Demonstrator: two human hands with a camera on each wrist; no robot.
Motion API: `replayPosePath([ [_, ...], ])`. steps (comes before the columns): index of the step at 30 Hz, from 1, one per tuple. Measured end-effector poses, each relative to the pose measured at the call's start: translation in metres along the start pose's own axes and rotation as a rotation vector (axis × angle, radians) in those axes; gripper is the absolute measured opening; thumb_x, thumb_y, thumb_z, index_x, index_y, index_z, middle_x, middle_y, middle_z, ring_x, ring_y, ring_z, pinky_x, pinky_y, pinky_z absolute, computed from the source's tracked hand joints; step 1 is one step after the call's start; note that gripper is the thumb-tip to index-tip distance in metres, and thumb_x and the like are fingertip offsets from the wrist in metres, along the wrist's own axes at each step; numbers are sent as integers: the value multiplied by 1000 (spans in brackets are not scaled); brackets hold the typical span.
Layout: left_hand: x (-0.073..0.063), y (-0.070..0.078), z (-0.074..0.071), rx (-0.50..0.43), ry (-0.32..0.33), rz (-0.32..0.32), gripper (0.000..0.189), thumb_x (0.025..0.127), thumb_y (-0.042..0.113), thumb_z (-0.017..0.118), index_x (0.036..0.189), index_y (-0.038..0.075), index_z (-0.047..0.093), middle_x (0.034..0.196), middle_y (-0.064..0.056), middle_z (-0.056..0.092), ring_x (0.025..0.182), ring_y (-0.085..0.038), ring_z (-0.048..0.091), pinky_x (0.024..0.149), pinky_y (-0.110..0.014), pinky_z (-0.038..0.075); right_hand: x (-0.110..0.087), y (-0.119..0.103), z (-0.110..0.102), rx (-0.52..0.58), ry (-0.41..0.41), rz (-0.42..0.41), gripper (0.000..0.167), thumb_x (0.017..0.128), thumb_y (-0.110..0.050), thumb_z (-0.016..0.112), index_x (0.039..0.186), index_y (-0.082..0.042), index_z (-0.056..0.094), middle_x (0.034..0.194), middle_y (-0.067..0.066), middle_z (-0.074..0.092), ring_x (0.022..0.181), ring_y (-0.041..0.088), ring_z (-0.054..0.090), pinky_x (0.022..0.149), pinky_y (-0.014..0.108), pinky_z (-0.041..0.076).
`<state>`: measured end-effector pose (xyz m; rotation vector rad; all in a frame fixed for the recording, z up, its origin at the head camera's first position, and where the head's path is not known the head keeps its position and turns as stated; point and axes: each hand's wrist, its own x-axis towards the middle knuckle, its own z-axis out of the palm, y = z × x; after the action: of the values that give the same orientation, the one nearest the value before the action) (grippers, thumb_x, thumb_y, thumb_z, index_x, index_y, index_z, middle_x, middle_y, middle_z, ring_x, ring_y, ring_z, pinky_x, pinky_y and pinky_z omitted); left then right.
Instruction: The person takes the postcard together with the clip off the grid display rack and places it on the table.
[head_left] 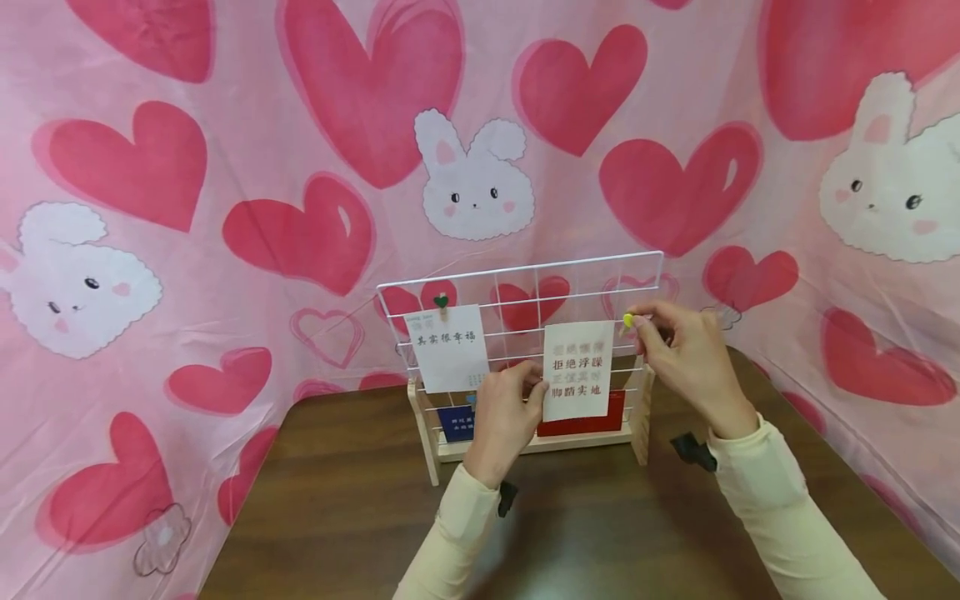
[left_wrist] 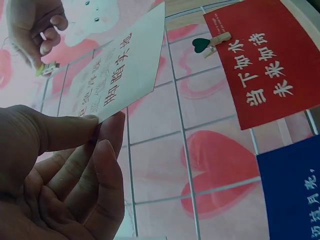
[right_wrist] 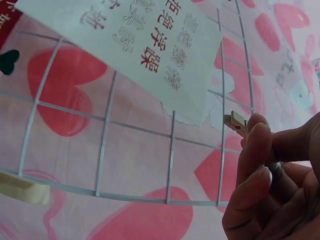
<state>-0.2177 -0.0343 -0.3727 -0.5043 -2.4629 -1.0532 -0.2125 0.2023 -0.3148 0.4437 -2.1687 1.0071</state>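
My left hand (head_left: 504, 421) pinches the left edge of a white card (head_left: 577, 379) printed with red and grey characters, holding it up in front of a white wire grid (head_left: 517, 272). In the left wrist view, thumb and index finger grip the card near a lower corner. Just right of the card, my right hand (head_left: 693, 362) pinches a small wooden clothespin (right_wrist: 235, 121) with a yellow decoration (head_left: 628, 319). Its wooden end points toward the grid and the card's upper edge, apart from the card in the right wrist view.
Another white card (head_left: 450, 354) hangs at the grid's left under a clothespin with a green heart (head_left: 441, 302). Lower down are a blue card (head_left: 452, 423) and a red card (left_wrist: 275, 60). The grid stands in a wooden base (head_left: 641, 442) on a brown table (head_left: 322, 500) before a heart-patterned cloth.
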Motion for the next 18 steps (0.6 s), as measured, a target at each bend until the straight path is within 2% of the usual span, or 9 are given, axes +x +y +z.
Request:
replayPosePath([
  [9,-10,-9,-12,15,-29,-49,13,94,13,77,107,10,79,91,-1,81,73,-6,68,67,-21,50,-12,6,11,23,-37,-18,13,95,4,67,100,-3,77,62,3,67,51,-2,49,44,17,35],
  [14,-16,-13,-20,22,-79,-68,13,95,15,76,107,11,79,90,-1,81,71,-8,61,64,-22,45,-20,9,17,8,-79,17,14,96,1,67,104,-3,77,64,2,67,47,1,44,40,21,31],
  [18,-21,-17,-25,24,-100,-68,14,95,15,76,107,11,79,91,-1,81,74,-9,64,67,-23,47,-23,11,22,-3,-100,35,14,96,0,66,105,-3,76,64,2,67,48,1,46,41,21,32],
])
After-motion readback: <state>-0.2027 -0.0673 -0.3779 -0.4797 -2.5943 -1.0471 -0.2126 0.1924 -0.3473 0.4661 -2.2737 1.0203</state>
